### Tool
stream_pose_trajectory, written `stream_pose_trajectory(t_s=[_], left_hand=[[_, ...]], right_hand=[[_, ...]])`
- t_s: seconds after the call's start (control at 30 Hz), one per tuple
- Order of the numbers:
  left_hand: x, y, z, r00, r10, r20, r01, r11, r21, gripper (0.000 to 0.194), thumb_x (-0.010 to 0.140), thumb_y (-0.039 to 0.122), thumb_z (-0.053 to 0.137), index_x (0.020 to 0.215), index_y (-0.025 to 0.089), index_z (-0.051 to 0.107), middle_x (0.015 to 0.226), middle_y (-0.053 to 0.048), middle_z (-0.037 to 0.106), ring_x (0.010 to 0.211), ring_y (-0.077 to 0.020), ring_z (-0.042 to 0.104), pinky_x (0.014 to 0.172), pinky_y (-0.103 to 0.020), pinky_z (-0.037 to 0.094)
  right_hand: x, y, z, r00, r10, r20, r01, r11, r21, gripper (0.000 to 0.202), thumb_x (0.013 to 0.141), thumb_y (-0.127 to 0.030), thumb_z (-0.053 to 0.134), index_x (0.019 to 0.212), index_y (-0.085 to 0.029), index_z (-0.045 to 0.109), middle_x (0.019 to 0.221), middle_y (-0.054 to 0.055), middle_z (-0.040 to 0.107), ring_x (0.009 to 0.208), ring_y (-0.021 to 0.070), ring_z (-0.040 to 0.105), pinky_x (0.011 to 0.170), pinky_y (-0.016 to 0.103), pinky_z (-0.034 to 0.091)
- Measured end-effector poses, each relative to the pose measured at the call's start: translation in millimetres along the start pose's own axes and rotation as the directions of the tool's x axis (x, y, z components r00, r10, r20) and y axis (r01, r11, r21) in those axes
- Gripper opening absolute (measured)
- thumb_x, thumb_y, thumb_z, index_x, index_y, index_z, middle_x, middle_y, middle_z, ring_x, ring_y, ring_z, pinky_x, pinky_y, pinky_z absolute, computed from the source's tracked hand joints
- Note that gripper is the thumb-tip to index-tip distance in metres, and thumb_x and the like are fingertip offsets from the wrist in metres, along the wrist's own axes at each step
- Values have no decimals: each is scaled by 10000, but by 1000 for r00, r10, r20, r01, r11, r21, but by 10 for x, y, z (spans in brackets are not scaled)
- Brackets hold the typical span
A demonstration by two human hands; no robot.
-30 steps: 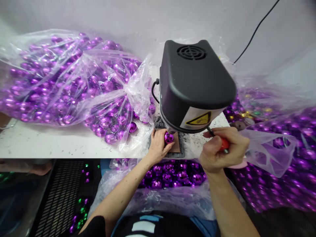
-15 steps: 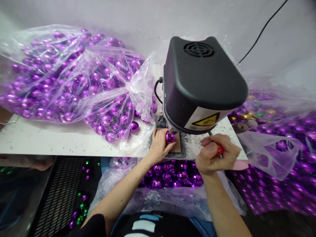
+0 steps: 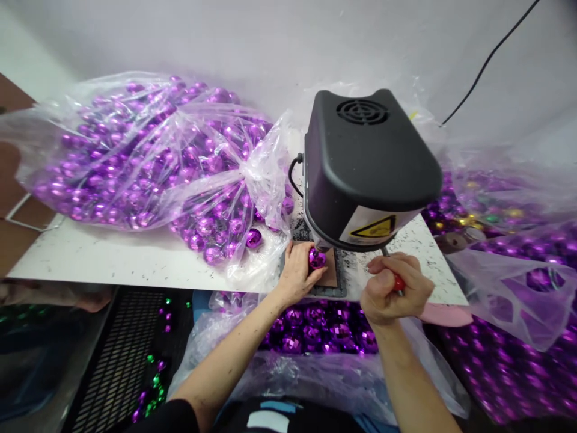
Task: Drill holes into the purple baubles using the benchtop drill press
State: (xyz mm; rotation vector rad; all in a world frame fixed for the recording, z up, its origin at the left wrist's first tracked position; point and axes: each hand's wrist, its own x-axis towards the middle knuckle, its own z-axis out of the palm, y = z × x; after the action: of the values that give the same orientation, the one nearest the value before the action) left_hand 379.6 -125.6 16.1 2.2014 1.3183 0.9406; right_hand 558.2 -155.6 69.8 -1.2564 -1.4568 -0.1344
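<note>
My left hand (image 3: pixel 298 272) has its fingers closed round a shiny purple faceted ball (image 3: pixel 317 258). The ball sits under the spindle of a black drill press (image 3: pixel 365 174), above a brown board (image 3: pixel 327 276) on the white table. My right hand (image 3: pixel 396 285) is wrapped round the red-ended lever handle (image 3: pixel 398 281) at the machine's right side. The ball's underside is hidden by my left fingers. Right below the table edge, an open plastic bag of purple balls (image 3: pixel 311 334) lies at my lap.
A big clear bag of purple balls (image 3: pixel 126 162) covers the table's left, with a loose ball (image 3: pixel 253 238) beside it. More bagged balls (image 3: pixel 509 373) stand at the right. Dark shavings lie on the white tabletop (image 3: pixel 135 258). A black mesh crate (image 3: pixel 117 349) is at lower left.
The view has shifted, so the scene sits lower and slightly right. My left hand still holds the ball under the spindle; my right still grips the lever.
</note>
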Motion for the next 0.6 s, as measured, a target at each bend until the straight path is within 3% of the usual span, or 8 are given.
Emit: stream_pose_trajectory(t_s=[0.17,0.3,0.37,0.47,0.6], left_hand=[[2,-2,18,999,-17,27,16,1000,17,477,937,393,639,1336,206,456,1327,-124,604,1309,-277,534,1235,-541,279],[32,-7,-6,1000,17,3,-17,1000,-6,463,938,384,636,1324,198,461,1260,-115,632,1251,-268,572,1225,-548,297],[-26,6,-31,998,42,-45,-44,999,-30,463,945,360,624,1337,187,449,1252,-123,636,1229,-267,587,1217,-557,304],[-322,57,-73,994,82,-67,-86,994,-59,512,940,332,619,1387,189,416,1304,-152,616,1257,-286,579,1169,-557,370],[-903,179,-144,968,199,153,-200,980,-15,594,908,267,650,1451,222,414,1340,-151,608,1257,-293,579,1081,-511,467]], right_hand=[[106,-88,49,982,-100,-162,116,989,95,112,868,-229,544,831,-185,640,592,-24,546,538,93,523,561,255,443],[522,-259,-39,937,-99,-334,99,995,-19,170,889,-292,560,842,-177,676,576,-27,540,503,89,532,519,238,395],[768,-316,-79,934,-127,-334,112,992,-65,211,913,-348,568,826,-176,654,609,-31,543,498,70,529,513,221,368],[1023,-350,-102,951,-110,-289,79,990,-117,301,961,-393,531,781,-166,611,606,-39,509,503,35,478,548,206,352],[1086,-364,-97,968,-50,-245,28,995,-92,395,983,-502,473,808,-167,588,560,-52,446,485,44,454,539,212,318]])
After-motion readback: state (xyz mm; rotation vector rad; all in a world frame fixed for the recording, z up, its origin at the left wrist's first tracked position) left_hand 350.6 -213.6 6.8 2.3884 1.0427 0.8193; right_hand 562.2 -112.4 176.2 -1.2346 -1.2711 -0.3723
